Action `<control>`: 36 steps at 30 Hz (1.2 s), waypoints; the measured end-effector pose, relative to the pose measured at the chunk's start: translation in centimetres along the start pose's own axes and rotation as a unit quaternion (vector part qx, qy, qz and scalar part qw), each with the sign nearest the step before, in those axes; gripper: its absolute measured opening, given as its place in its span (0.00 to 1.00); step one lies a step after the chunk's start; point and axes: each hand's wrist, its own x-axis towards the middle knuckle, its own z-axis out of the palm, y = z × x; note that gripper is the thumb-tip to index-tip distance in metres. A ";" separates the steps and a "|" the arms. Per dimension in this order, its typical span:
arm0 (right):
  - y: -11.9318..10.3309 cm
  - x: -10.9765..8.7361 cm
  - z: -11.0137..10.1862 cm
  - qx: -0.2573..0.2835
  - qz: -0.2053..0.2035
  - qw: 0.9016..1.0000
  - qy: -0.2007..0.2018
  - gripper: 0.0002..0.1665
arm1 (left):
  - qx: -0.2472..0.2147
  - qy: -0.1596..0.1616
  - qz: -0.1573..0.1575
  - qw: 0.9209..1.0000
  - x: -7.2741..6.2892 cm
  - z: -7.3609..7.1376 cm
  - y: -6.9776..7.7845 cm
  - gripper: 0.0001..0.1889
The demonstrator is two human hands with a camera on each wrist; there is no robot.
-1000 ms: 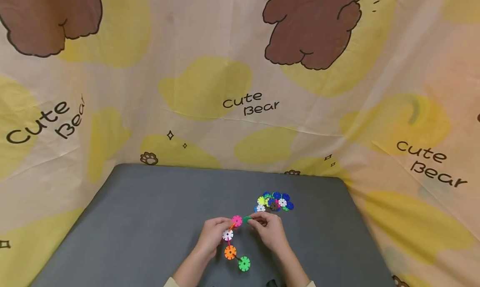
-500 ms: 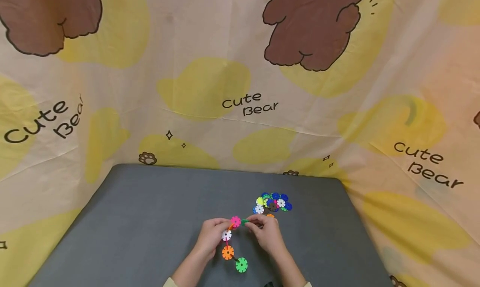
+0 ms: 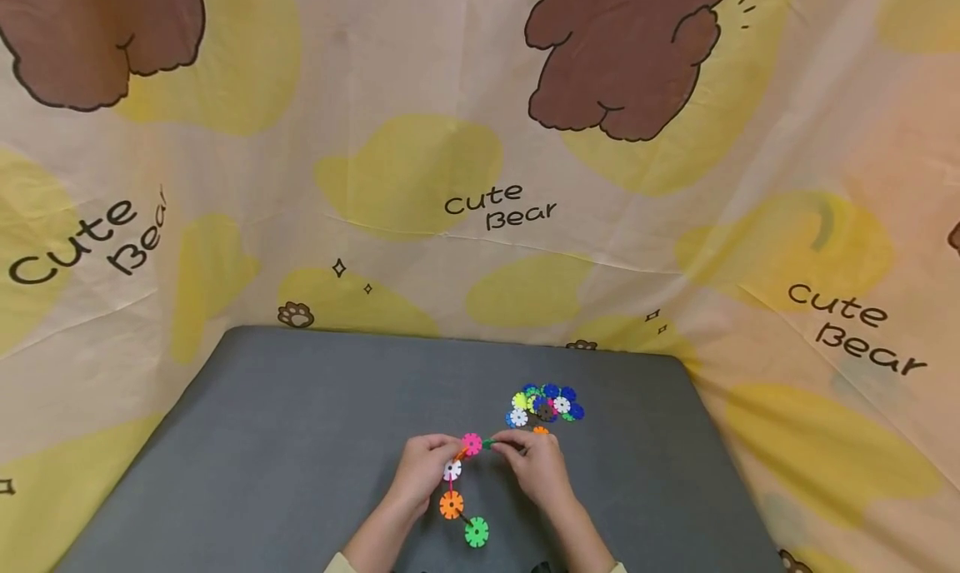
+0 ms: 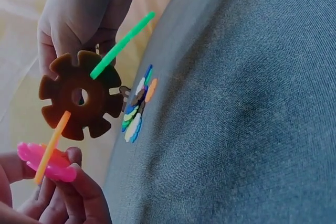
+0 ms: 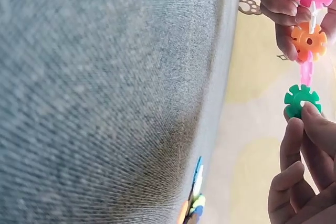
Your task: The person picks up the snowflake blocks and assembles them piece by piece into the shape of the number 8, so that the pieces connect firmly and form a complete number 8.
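Observation:
Between the two hands hangs a chain of small notched plastic snowflake discs. My left hand (image 3: 420,471) pinches the upper part of it, near a pink disc (image 3: 471,445) and an orange one seen edge-on. Below hang a white disc (image 3: 452,470), an orange disc (image 3: 451,505) and a light green disc (image 3: 476,532) at the free end. My right hand (image 3: 538,471) pinches a dark green disc (image 5: 300,98) between thumb and finger, close against the pink disc's side. In the left wrist view, a brown disc (image 4: 56,90) fills the space between the hands.
A loose pile of mixed-colour discs (image 3: 551,403) lies beyond the right hand on the grey table (image 3: 315,415). One orange disc (image 3: 541,430) sits at its near side. A cloth printed with bears (image 3: 405,281) hangs behind and at both sides. Something dark (image 3: 541,567) shows at the bottom edge.
The right hand has shifted slightly left, and its green disc has turned more edge-on near the pink one. The chain's lower end has swung a little left and down.

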 end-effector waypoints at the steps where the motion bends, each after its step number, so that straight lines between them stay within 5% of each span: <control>1: 0.0 0.0 0.0 0.004 -0.002 1.000 0.001 0.03 | 0.000 0.000 -0.004 1.000 0.0 0.0 0.0 0.11; 13: 0.6 -0.1 0.1 0.043 -0.033 0.998 0.024 0.02 | -0.003 -0.005 -0.012 1.000 0.1 -0.1 0.1 0.12; 24: 0.2 0.0 0.2 0.011 -0.014 1.000 -0.006 0.03 | -0.001 -0.007 -0.007 1.000 0.1 -0.4 -0.5 0.11; 36: -0.3 -0.4 0.0 -0.026 -0.009 1.000 0.008 0.03 | -0.001 -0.011 0.000 1.000 0.0 -0.1 -0.8 0.11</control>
